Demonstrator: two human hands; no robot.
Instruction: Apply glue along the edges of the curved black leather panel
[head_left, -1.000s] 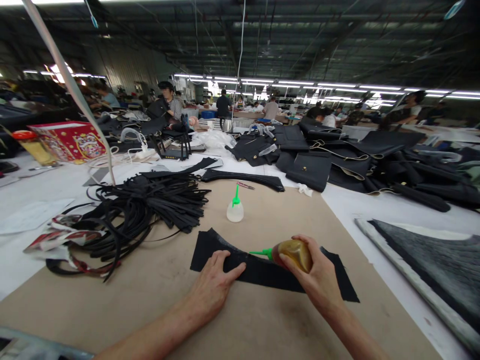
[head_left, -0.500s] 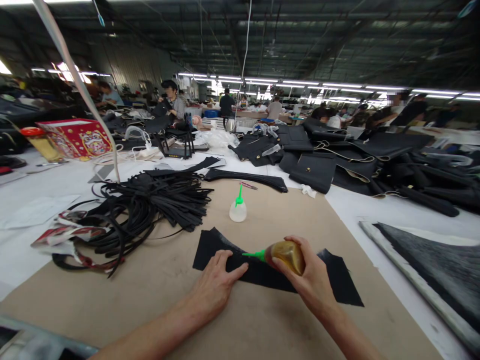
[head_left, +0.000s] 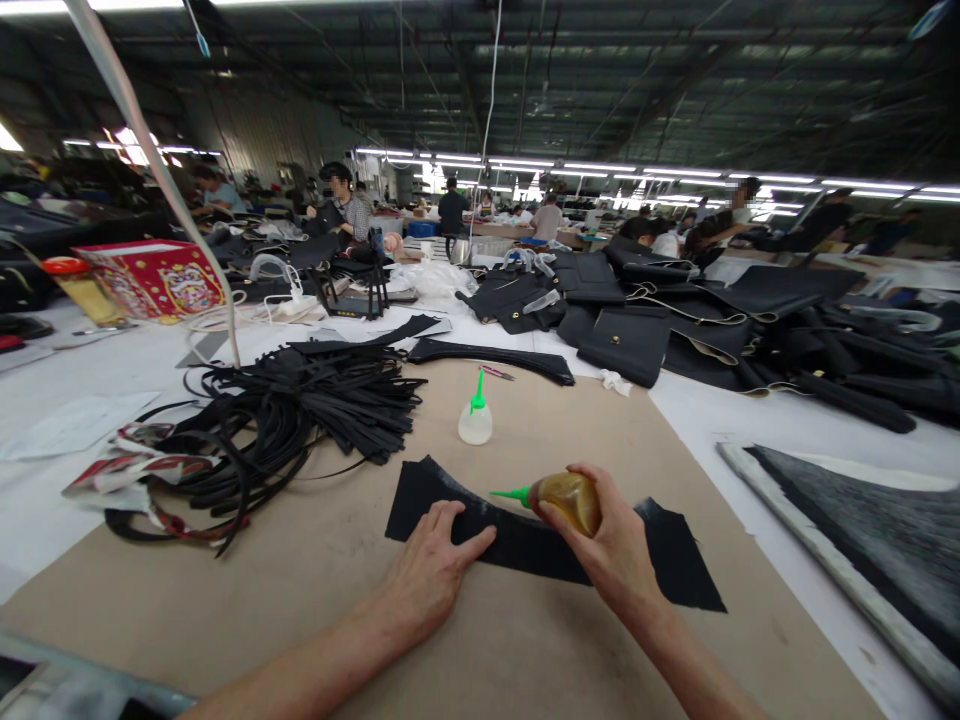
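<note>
A curved black leather piece lies flat on the brown paper sheet in front of me. My left hand rests on its left part, fingers stretched flat. My right hand grips an amber glue bottle with a green nozzle, lying sideways with the tip pointing left just above the piece's upper edge. A second, whitish glue bottle with a green nozzle stands upright farther back.
A tangle of black straps lies to the left, beside a wrapper. Black bags pile up at the back right. A dark panel lies at the right. A red box stands far left. People work at distant tables.
The glue bottle in my right hand first slid left along the piece, then lifted slightly and drew back a little. My left hand stays pressed on the piece.
</note>
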